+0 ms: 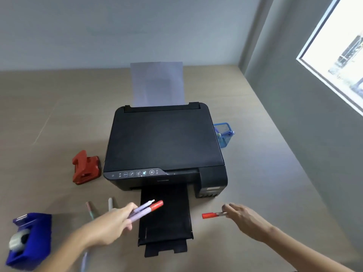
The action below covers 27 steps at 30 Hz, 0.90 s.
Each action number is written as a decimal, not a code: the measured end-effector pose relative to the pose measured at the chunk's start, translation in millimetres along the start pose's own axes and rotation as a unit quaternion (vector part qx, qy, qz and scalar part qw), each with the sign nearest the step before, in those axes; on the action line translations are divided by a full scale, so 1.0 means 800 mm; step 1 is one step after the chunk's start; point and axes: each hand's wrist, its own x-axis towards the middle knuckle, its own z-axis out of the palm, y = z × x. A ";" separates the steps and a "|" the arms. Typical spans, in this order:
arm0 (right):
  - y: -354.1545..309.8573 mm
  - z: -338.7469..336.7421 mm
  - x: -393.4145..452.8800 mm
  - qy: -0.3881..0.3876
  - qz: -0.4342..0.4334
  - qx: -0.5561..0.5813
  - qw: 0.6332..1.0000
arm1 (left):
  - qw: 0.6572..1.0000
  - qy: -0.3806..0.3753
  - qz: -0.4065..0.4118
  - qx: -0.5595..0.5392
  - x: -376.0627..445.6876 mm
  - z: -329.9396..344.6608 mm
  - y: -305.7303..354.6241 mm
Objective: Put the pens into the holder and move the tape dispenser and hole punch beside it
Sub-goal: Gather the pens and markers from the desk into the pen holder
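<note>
While your desk (59,107) carries everything, the black printer (163,146) fills its middle, a sheet of paper (157,84) standing in the rear feed. At your near left sits the blue tape dispenser (29,238); the red hole punch (84,168) rests just left of the printer. Against the printer's right side stands the blue mesh holder (224,134), something blue already in it. Your left hand (110,224) clasps a lilac pen (140,212) and a red-capped pen (156,205) over the output tray (167,232). Your right hand (245,218) pinches a red pen (211,214) at its end. Two more pens (90,210) lie on the desk behind your left hand.
</note>
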 end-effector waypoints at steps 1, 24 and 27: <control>0.025 -0.007 -0.011 0.003 0.035 0.006 0.999 | 0.998 -0.037 0.013 -0.050 -0.014 -0.026 0.014; 0.197 -0.205 0.217 0.203 0.154 0.148 0.956 | 0.984 0.027 -0.106 0.140 0.380 -0.209 0.408; 0.197 -0.201 0.236 0.205 0.137 0.143 0.958 | 0.973 0.066 -0.102 0.194 0.400 -0.203 0.411</control>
